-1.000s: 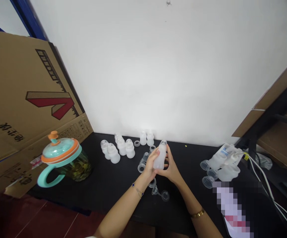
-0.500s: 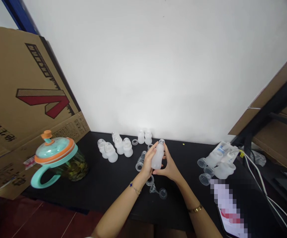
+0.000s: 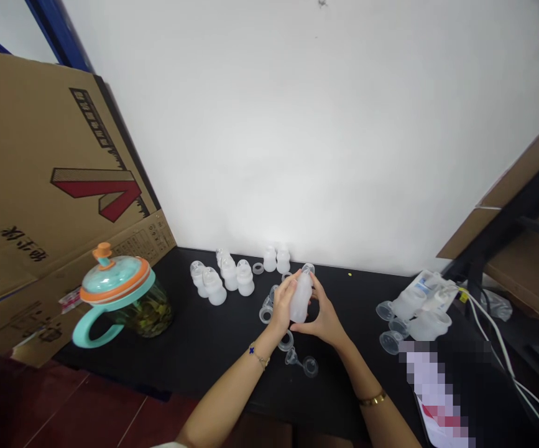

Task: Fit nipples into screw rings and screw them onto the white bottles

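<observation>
A translucent white baby bottle point(image 3: 301, 298) with a clear cap tilts between my hands above the black table. My left hand point(image 3: 282, 305) is closed around its left side. On the other side, my right hand point(image 3: 324, 314) grips it near the top, thumb at the bottle's base; some of its fingers are hidden behind. Clear rings point(image 3: 266, 313) lie by my left wrist, with another ring point(image 3: 286, 340) beneath my hands. A clear nipple point(image 3: 292, 356) and a round clear piece point(image 3: 310, 366) rest nearer the front edge.
Several capped bottles point(image 3: 214, 287) stand to the left, and two uncapped bottles point(image 3: 283, 260) near the wall. A teal-lidded pitcher point(image 3: 150, 311) is farther left. Right are lying bottles point(image 3: 430, 325), cables point(image 3: 493, 330) and a blurred phone point(image 3: 437, 398). Cardboard point(image 3: 27, 155) leans at the left.
The whole view has shifted slightly, so everything appears a little further right. Both hands keep their hold on the bottle, with little change in their pose.
</observation>
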Demonstrator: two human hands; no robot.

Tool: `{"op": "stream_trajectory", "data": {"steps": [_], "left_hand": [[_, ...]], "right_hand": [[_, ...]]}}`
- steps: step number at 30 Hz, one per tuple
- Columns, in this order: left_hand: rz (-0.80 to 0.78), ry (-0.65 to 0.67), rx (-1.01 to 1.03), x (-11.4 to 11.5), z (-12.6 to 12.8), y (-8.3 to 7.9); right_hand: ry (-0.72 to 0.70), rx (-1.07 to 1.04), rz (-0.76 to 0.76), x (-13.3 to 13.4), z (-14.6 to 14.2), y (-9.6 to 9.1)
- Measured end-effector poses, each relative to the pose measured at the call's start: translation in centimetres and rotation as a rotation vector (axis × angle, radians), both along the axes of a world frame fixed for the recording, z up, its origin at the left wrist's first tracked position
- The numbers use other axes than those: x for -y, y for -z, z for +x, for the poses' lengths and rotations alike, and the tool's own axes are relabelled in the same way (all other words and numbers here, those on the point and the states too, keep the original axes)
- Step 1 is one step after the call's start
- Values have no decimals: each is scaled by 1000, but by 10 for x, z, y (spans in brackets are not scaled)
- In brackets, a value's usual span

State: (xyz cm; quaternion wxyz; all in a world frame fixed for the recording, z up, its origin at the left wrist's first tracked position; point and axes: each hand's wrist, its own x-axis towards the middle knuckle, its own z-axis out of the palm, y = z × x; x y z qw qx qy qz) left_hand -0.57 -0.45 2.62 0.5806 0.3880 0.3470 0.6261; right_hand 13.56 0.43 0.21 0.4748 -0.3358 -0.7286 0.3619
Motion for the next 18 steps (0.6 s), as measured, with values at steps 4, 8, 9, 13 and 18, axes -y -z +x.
{"op": "stream_trajectory", "data": {"steps": [4,8,9,13,18], "left_hand": [[31,-17,-10,0,-1,2],[57,-32,-26,0,0,3],[63,-38,-32,-1,0,4],[104,-100,-86,-4,-1,9],[149,-147,-143,-7,-2,13]], "right_hand": [[33,66,20,3,-1,-4],[45,95,38,3,-1,-4],[48,101,42,3,-1,-4],[65,132,46,2,0,-3],[53,120,47,2,0,-4]]}}
